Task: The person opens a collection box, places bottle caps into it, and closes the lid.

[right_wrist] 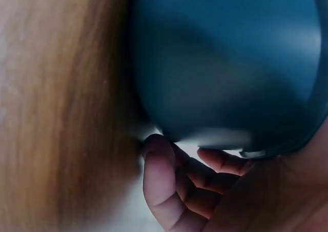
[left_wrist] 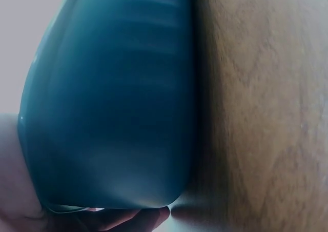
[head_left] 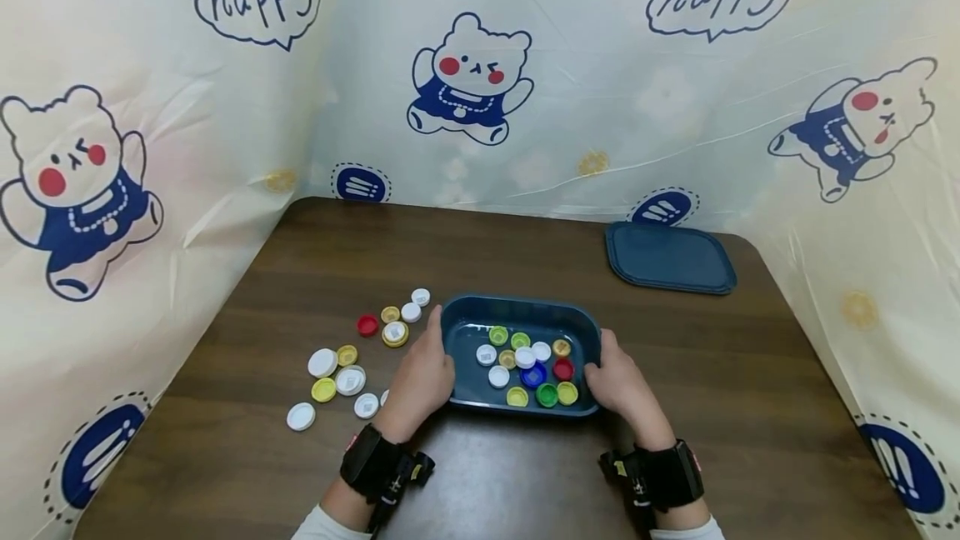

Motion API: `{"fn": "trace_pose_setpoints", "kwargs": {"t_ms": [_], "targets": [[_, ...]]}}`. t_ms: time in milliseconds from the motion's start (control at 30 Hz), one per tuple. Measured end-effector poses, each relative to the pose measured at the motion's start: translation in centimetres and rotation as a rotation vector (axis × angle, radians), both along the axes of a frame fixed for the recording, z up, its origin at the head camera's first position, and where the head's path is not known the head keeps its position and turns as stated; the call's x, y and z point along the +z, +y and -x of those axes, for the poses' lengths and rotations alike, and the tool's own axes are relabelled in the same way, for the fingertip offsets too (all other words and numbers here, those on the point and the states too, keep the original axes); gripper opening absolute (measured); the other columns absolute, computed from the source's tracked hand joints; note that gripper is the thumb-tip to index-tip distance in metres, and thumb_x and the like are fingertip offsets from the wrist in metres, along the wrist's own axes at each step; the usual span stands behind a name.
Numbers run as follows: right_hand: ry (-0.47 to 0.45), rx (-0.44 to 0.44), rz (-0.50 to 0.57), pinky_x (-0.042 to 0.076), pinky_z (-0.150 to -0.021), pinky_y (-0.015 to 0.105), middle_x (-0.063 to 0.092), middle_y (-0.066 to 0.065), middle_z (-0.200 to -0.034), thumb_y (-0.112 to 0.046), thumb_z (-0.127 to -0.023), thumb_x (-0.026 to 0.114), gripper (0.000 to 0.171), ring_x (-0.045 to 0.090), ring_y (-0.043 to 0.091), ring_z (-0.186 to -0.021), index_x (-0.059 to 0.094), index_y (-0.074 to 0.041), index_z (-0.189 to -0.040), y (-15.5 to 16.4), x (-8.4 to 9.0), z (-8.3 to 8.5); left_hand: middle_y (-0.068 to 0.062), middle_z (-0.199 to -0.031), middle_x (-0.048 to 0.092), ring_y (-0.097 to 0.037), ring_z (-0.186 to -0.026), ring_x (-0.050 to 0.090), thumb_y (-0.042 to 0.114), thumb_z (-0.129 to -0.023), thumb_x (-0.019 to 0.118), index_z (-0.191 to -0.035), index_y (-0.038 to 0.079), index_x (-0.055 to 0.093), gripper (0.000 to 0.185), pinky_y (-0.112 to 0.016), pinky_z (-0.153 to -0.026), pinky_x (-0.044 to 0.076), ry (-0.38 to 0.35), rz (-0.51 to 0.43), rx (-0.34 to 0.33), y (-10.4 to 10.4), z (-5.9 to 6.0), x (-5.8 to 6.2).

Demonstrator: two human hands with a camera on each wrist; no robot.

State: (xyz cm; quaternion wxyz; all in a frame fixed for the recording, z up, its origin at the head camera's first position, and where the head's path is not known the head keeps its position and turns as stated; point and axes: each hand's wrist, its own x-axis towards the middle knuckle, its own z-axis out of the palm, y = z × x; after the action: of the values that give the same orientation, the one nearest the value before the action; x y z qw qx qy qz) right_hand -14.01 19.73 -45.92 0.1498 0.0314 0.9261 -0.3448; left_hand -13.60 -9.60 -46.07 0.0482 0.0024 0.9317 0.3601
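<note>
A deep dark-blue tray [head_left: 465, 397] stands in the middle of the table, with bottle caps [head_left: 533, 375] in white, green, yellow, blue and red lying inside. My left hand [head_left: 425, 369] grips its left end, thumb up at the rim. At the opposite end my right hand [head_left: 621, 375] holds the tray too. In the right wrist view, curled fingers [right_wrist: 160, 175] reach along the end wall toward the base. The left wrist view shows the tray's smooth outer wall [left_wrist: 113, 103] close over the table, fingertips [left_wrist: 163, 215] at its lower corner.
Left of the tray, several loose bottle caps [head_left: 350, 380] in white, yellow and red are scattered on the brown wooden table [head_left: 517, 482], some right beside my left hand. A flat dark-blue tray [head_left: 670, 257] lies at the back right. Behind hangs a printed curtain [head_left: 585, 82].
</note>
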Motion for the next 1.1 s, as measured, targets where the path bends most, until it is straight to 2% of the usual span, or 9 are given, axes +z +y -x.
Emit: {"fn": "trace_pose_setpoints", "kwargs": {"t_ms": [233, 333, 433, 533, 700, 800, 867, 967, 1100], "targets": [[-0.007, -0.02, 0.06, 0.045, -0.096, 0.058, 0.048, 0.033, -0.142, -0.006, -0.102, 0.042, 0.054, 0.054, 0.042, -0.121, 0.022, 0.003, -0.151, -0.1, -0.7, -0.4, -0.022, -0.145, 0.053, -0.029, -0.113, 0.059, 0.004, -0.099, 0.05, -0.16, 0.001, 0.016, 0.07, -0.048, -0.089, 0.051, 0.009, 0.004, -0.033, -0.3, -0.2, -0.1], [-0.015, -0.031, 0.066, 0.043, -0.101, 0.061, 0.045, 0.034, -0.145, -0.006, -0.102, 0.042, 0.054, 0.051, 0.044, -0.126, 0.021, 0.003, -0.151, -0.2, -0.7, -0.4, -0.023, -0.148, 0.049, -0.032, -0.124, 0.055, 0.008, -0.1, 0.051, -0.16, -0.001, 0.017, 0.069, -0.051, -0.099, 0.047, 0.016, 0.009, -0.071, -0.8, -0.1, 0.2], [-0.02, -0.028, 0.067, 0.041, -0.103, 0.062, 0.042, 0.035, -0.148, -0.005, -0.102, 0.041, 0.055, 0.048, 0.045, -0.129, 0.019, 0.004, -0.152, -0.3, -0.6, -0.3, -0.022, -0.155, 0.042, -0.035, -0.14, 0.044, 0.021, -0.104, 0.05, -0.159, -0.001, 0.024, 0.064, -0.054, -0.112, 0.037, 0.002, 0.032, -0.109, -1.7, 0.4, 1.1], [-0.012, -0.016, 0.074, 0.041, -0.103, 0.062, 0.04, 0.036, -0.149, -0.005, -0.102, 0.039, 0.056, 0.048, 0.045, -0.129, 0.017, 0.005, -0.152, -0.4, -0.4, 0.0, -0.021, -0.153, 0.045, -0.037, -0.14, 0.045, 0.03, -0.106, 0.048, -0.156, 0.001, 0.035, 0.059, -0.057, -0.111, 0.038, 0.015, 0.064, -0.133, -3.4, 2.0, 2.6], [0.0, -0.012, 0.065, 0.041, -0.103, 0.062, 0.04, 0.035, -0.148, -0.005, -0.101, 0.04, 0.057, 0.048, 0.045, -0.128, 0.016, 0.005, -0.152, -0.3, 0.0, 0.5, -0.021, -0.145, 0.053, -0.037, -0.132, 0.052, 0.019, -0.103, 0.052, -0.15, 0.003, 0.045, 0.05, -0.057, -0.105, 0.043, 0.068, 0.175, -0.178, -6.5, 6.5, 4.1], [0.002, -0.011, 0.056, 0.041, -0.102, 0.062, 0.041, 0.035, -0.147, -0.005, -0.101, 0.04, 0.057, 0.049, 0.045, -0.126, 0.017, 0.005, -0.152, -0.2, 0.1, 0.5, -0.021, -0.145, 0.052, -0.038, -0.133, 0.049, 0.017, -0.099, 0.059, -0.148, 0.003, 0.048, 0.052, -0.058, -0.105, 0.043, 0.027, 0.253, -0.214, -7.4, 8.9, 3.9], [0.003, -0.009, 0.056, 0.042, -0.1, 0.061, 0.042, 0.035, -0.146, -0.005, -0.101, 0.04, 0.057, 0.05, 0.045, -0.125, 0.017, 0.005, -0.152, -0.2, 0.1, 0.4, -0.022, -0.145, 0.051, -0.038, -0.132, 0.048, 0.019, -0.096, 0.063, -0.147, 0.002, 0.049, 0.055, -0.057, -0.103, 0.045, -0.01, 0.291, -0.234, -7.4, 9.9, 3.5], [-0.002, -0.009, 0.058, 0.042, -0.1, 0.061, 0.042, 0.035, -0.146, -0.006, -0.102, 0.04, 0.057, 0.05, 0.045, -0.125, 0.017, 0.005, -0.152, -0.2, 0.0, 0.3, -0.022, -0.14, 0.053, -0.038, -0.127, 0.049, 0.025, -0.094, 0.067, -0.143, 0.002, 0.053, 0.056, -0.055, -0.099, 0.048, -0.037, 0.346, -0.269, -6.9, 10.9, 2.7], [-0.01, -0.012, 0.063, 0.042, -0.101, 0.062, 0.043, 0.035, -0.146, -0.006, -0.102, 0.041, 0.056, 0.051, 0.045, -0.124, 0.018, 0.005, -0.152, -0.2, -0.1, 0.2, -0.02, -0.126, 0.059, -0.035, -0.115, 0.053, 0.029, -0.092, 0.071, -0.131, 0.001, 0.061, 0.049, -0.052, -0.093, 0.051, -0.04, 0.42, -0.292, -5.9, 11.5, 2.1]]}}
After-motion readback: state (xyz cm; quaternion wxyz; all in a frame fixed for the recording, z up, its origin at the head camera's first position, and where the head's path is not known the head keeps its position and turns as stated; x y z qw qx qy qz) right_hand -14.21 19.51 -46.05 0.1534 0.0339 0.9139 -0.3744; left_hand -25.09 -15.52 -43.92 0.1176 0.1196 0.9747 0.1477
